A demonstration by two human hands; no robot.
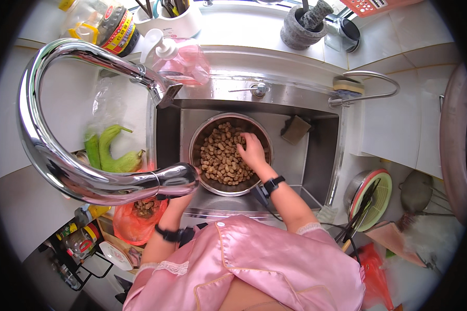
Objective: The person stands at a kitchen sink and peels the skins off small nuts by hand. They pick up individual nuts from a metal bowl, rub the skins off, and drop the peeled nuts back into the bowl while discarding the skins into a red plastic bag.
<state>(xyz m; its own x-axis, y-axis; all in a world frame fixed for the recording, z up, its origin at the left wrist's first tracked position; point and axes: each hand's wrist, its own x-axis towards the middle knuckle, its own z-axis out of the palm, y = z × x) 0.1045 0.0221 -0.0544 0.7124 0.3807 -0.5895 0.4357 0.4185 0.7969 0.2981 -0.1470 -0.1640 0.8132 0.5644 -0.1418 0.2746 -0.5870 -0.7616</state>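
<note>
A round stainless steel bowl (269,142) stands in the sink basin (286,163), holding many unshelled peanuts (223,155). My right hand (252,151) reaches into the bowl from the right, its thumb apart from the fingers and its fingertips at the peanuts. Nothing shows clearly held in it. The end of the chrome faucet (177,180) covers most of my left hand (183,199), which is by the bowl's left rim. Its fingers and grip are hidden.
Left of the sink lie a green gourd (120,161) and a red plastic bag (130,221). A pink soap pump bottle (185,60) and a stone mortar (301,33) stand behind. A scouring pad (295,130) lies right of the bowl; a green colander (381,198) leans farther right.
</note>
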